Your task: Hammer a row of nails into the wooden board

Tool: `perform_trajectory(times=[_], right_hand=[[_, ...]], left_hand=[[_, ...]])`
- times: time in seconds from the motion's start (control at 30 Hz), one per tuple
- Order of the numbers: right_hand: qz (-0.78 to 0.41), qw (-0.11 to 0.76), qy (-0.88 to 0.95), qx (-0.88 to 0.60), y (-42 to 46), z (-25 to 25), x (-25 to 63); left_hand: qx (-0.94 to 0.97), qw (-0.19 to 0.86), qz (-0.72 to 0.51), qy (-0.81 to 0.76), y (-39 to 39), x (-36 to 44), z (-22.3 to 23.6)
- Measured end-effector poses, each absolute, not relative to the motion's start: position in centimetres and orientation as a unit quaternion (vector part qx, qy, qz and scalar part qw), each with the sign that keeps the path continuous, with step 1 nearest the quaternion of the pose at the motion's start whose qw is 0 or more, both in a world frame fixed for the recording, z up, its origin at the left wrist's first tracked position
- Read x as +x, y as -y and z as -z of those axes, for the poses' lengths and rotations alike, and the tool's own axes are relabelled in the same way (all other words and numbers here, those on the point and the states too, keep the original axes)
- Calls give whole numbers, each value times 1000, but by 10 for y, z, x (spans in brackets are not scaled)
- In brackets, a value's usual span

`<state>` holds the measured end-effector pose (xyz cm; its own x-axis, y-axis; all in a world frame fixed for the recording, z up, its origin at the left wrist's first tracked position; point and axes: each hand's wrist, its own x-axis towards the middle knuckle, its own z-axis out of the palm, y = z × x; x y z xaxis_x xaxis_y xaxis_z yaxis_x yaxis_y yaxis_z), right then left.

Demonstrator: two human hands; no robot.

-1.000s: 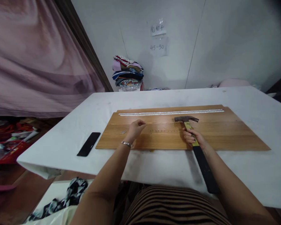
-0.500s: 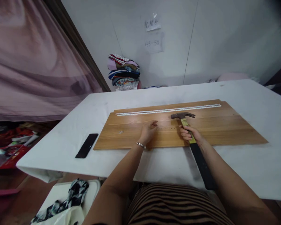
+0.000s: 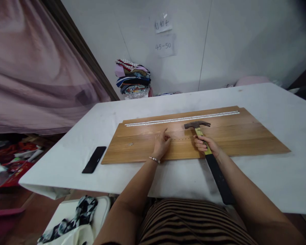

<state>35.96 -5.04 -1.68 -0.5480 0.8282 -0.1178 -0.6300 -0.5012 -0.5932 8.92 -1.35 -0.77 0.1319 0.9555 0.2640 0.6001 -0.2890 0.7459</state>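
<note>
My right hand [image 3: 203,144] is wrapped round the yellow and black handle of a claw hammer [image 3: 197,125]. The hammer's head is raised over a wooden board [image 3: 234,137], its claw pointing right. Low over the board, my left hand [image 3: 162,142] has thumb and fingertips pinched together while one finger points up. Whatever is between those fingertips is too small to make out. A row of small dark dots [image 3: 182,139], which look like nail heads or holes, runs along the board to the right of the pinch. A few loose nails [image 3: 131,144] lie on the board's left part.
Two white measuring strips [image 3: 181,119] run along the board's far side. A black phone [image 3: 94,159] lies left of the board on the white-covered table [image 3: 73,136]. Folded clothes [image 3: 134,78] are stacked beyond the far edge. A white stool [image 3: 102,207] with cloth stands at front left.
One finger of my left hand has lifted and now points up, while the pinch stays near the row's left end. The hammer has barely moved. The view has shifted slightly.
</note>
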Motion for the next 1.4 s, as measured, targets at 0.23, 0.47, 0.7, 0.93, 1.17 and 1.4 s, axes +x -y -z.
perform_trajectory(times=[0.23,0.47,0.7,0.93,1.17,1.4], right_hand=[[-841,438,237,-213,51,16,359],[-830,430,259,-241,51,12,359],[-792,436,300,-304,58,1,353],[-787,415,301,-344,66,-9,348],[-763,400,350,-369,70,-13,341],[-708,392,393,-436,75,-16,327]], left_hand=[[733,218,-353,-539,13,91,7],[747,216,-342,-528,14,91,6],[747,224,-340,-525,12,93,10],[742,224,-339,-533,12,94,12],[757,191,-315,-540,15,96,6],[763,163,-305,-546,15,99,6]])
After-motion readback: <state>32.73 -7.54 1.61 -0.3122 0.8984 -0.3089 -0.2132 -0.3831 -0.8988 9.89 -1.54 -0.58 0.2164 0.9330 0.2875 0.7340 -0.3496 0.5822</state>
